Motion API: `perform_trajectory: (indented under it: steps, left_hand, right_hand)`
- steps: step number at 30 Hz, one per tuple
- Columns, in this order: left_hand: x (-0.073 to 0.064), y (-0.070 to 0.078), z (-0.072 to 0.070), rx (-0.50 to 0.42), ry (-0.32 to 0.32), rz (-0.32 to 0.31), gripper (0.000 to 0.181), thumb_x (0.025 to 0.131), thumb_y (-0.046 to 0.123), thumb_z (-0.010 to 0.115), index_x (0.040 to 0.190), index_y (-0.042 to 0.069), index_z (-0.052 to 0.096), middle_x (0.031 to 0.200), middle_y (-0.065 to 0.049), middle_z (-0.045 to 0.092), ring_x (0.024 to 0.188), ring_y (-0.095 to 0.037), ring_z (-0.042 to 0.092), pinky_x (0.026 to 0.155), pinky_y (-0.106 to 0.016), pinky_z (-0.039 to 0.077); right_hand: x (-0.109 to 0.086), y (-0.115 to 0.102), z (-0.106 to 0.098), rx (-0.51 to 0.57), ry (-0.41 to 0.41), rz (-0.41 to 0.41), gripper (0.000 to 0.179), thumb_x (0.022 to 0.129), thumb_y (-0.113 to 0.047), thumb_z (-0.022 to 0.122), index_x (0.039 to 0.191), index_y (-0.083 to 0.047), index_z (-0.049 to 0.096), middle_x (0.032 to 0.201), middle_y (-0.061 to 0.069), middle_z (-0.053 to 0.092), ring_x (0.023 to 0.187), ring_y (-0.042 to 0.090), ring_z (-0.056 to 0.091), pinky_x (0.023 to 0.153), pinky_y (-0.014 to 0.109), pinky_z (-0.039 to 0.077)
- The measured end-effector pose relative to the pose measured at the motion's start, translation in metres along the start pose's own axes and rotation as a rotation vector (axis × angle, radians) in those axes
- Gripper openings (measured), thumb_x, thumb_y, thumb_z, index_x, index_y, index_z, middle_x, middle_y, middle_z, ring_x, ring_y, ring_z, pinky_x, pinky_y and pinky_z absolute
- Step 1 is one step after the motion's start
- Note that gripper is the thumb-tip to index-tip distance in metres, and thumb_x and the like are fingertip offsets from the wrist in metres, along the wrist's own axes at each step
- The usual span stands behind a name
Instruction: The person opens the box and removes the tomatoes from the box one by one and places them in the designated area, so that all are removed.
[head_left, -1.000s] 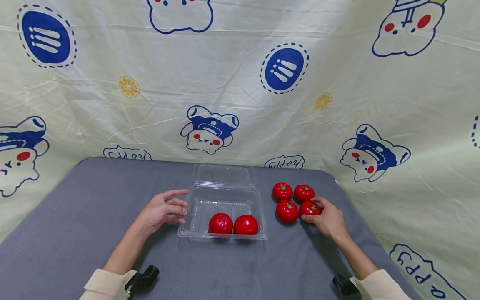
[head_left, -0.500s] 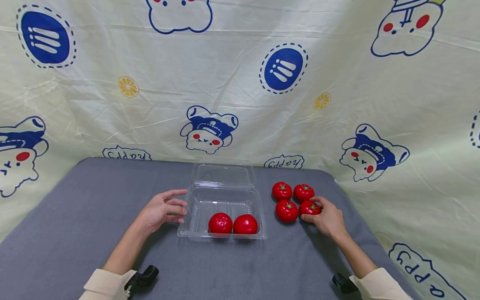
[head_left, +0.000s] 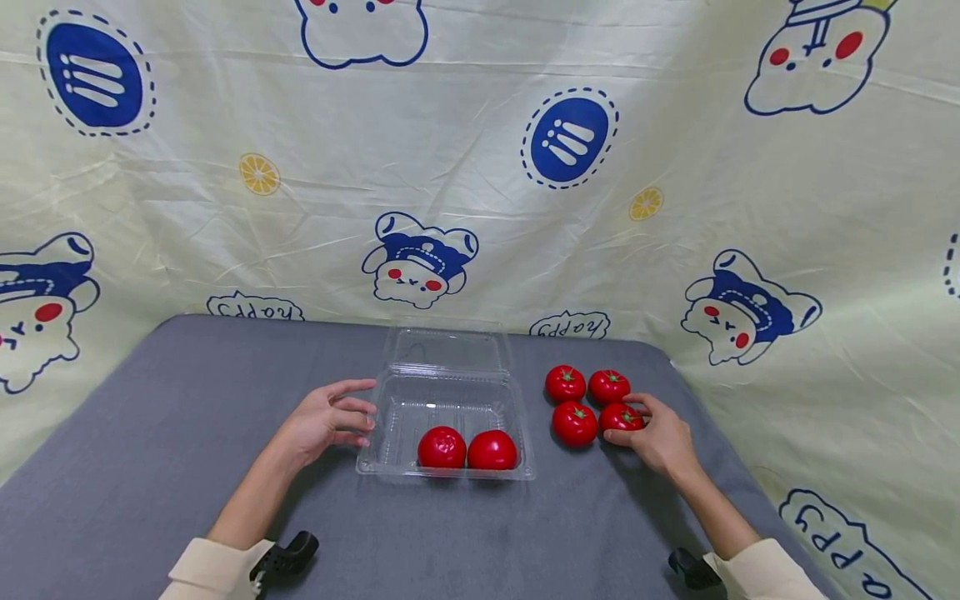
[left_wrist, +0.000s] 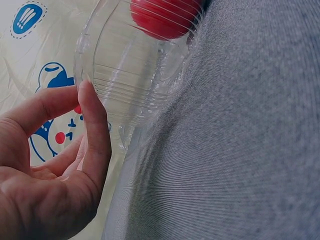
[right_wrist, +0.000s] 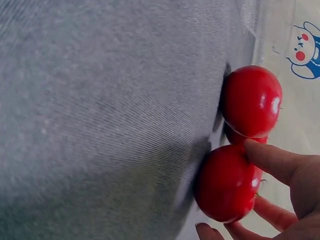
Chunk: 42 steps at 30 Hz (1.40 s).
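Observation:
A hinged clear plastic container [head_left: 397, 408] stands with its lid [head_left: 448, 348] raised at the back. Two red tomatoes [head_left: 442, 447] lie side by side along its front. At its left wall, my left hand [head_left: 318, 425] touches the rim with loosely extended fingertips, seen close up in the left wrist view. To the right, several tomatoes form a tight cluster on the table. My right hand [head_left: 660, 437] holds the front right tomato [head_left: 619, 417] between thumb and fingers. In the right wrist view that tomato [right_wrist: 222, 185] sits low against the cloth beside another tomato [right_wrist: 252, 100].
A grey cloth covers the table [head_left: 465, 542]. Behind it hangs a pale printed curtain [head_left: 480, 150], which also drops along the right side. Black wrist straps [head_left: 288, 554] sit at both sleeves. The other cluster tomatoes [head_left: 574, 425] stand just left of and behind the held one.

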<state>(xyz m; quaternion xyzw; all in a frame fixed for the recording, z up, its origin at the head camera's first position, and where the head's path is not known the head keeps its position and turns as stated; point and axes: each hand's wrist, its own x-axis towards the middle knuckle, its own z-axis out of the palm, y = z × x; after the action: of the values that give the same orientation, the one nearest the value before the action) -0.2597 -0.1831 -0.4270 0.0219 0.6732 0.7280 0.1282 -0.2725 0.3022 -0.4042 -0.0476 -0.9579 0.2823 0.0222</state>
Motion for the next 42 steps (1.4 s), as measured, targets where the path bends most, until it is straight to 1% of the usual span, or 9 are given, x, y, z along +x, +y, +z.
perform_trajectory:
  steps: [6, 13, 19, 22, 25, 31, 35, 39, 42]
  left_hand:
    - [-0.001, 0.001, 0.000, 0.007, 0.004, -0.003, 0.071, 0.088, -0.005, 0.069, 0.152, -0.002, 0.038, 0.104, -0.012, 0.070, 0.078, -0.014, 0.067, 0.069, -0.032, 0.063]
    - [-0.002, 0.001, 0.000, -0.001, 0.001, -0.008, 0.071, 0.088, -0.005, 0.069, 0.152, -0.002, 0.038, 0.104, -0.011, 0.070, 0.078, -0.014, 0.067, 0.069, -0.032, 0.063]
    - [-0.001, 0.001, 0.000, -0.010, -0.001, -0.004, 0.072, 0.087, -0.006, 0.069, 0.152, -0.003, 0.037, 0.103, -0.011, 0.070, 0.077, -0.014, 0.067, 0.068, -0.032, 0.062]
    - [-0.001, 0.000, 0.000, -0.012, -0.004, 0.001, 0.073, 0.086, -0.007, 0.068, 0.152, -0.004, 0.037, 0.102, -0.011, 0.070, 0.077, -0.014, 0.067, 0.067, -0.032, 0.062]
    - [0.000, 0.000, 0.000, -0.012, -0.004, 0.004, 0.073, 0.086, -0.007, 0.068, 0.152, -0.004, 0.037, 0.102, -0.011, 0.070, 0.076, -0.014, 0.067, 0.067, -0.032, 0.062]
    - [0.000, 0.000, 0.000, -0.010, -0.004, 0.003, 0.071, 0.087, -0.008, 0.067, 0.152, -0.004, 0.037, 0.101, -0.010, 0.070, 0.076, -0.014, 0.067, 0.067, -0.032, 0.062]
    - [0.000, 0.001, 0.000, -0.014, -0.005, 0.002, 0.072, 0.087, -0.009, 0.067, 0.152, -0.004, 0.036, 0.100, -0.010, 0.070, 0.076, -0.014, 0.067, 0.066, -0.032, 0.062]
    - [0.000, 0.002, 0.000, -0.011, -0.005, 0.005, 0.073, 0.087, -0.008, 0.068, 0.152, -0.004, 0.036, 0.099, -0.009, 0.071, 0.076, -0.015, 0.067, 0.066, -0.032, 0.062]
    - [0.000, 0.001, 0.000, -0.008, -0.009, 0.007, 0.073, 0.087, -0.008, 0.068, 0.152, -0.004, 0.036, 0.099, -0.009, 0.071, 0.076, -0.015, 0.067, 0.066, -0.032, 0.062]
  right_hand:
    - [0.000, -0.006, -0.007, 0.004, 0.019, -0.008, 0.075, 0.084, -0.033, 0.080, 0.145, -0.004, 0.049, 0.142, 0.033, 0.049, 0.125, 0.049, 0.047, 0.096, 0.062, 0.048]
    - [0.000, -0.023, -0.014, 0.014, 0.027, -0.026, 0.080, 0.084, -0.037, 0.080, 0.149, -0.006, 0.045, 0.145, 0.030, 0.048, 0.129, 0.049, 0.045, 0.096, 0.060, 0.051]
    - [-0.003, -0.039, -0.015, 0.033, 0.049, -0.094, 0.075, 0.085, -0.036, 0.079, 0.147, -0.007, 0.049, 0.142, 0.029, 0.054, 0.128, 0.047, 0.051, 0.096, 0.058, 0.052]
    - [-0.006, -0.046, -0.014, 0.041, 0.067, -0.121, 0.071, 0.085, -0.033, 0.080, 0.145, -0.008, 0.051, 0.138, 0.028, 0.056, 0.125, 0.045, 0.054, 0.093, 0.056, 0.055]
    - [-0.008, -0.052, -0.012, 0.048, 0.067, -0.131, 0.070, 0.085, -0.033, 0.080, 0.144, -0.010, 0.052, 0.139, 0.027, 0.056, 0.123, 0.044, 0.056, 0.090, 0.054, 0.057]
    - [-0.012, -0.064, -0.008, 0.067, 0.040, -0.126, 0.073, 0.084, -0.033, 0.081, 0.147, -0.011, 0.050, 0.143, 0.027, 0.053, 0.127, 0.045, 0.052, 0.094, 0.056, 0.055]
    - [-0.014, -0.072, -0.003, 0.068, 0.033, -0.146, 0.070, 0.085, -0.030, 0.080, 0.146, -0.011, 0.051, 0.139, 0.027, 0.056, 0.124, 0.045, 0.053, 0.094, 0.057, 0.055]
    - [-0.017, -0.077, 0.002, 0.073, 0.039, -0.174, 0.065, 0.085, -0.028, 0.080, 0.143, -0.011, 0.055, 0.133, 0.025, 0.060, 0.120, 0.043, 0.056, 0.094, 0.055, 0.055]
    - [-0.018, -0.081, 0.006, 0.085, 0.040, -0.182, 0.064, 0.085, -0.027, 0.080, 0.142, -0.011, 0.056, 0.132, 0.024, 0.060, 0.120, 0.042, 0.057, 0.093, 0.053, 0.056]
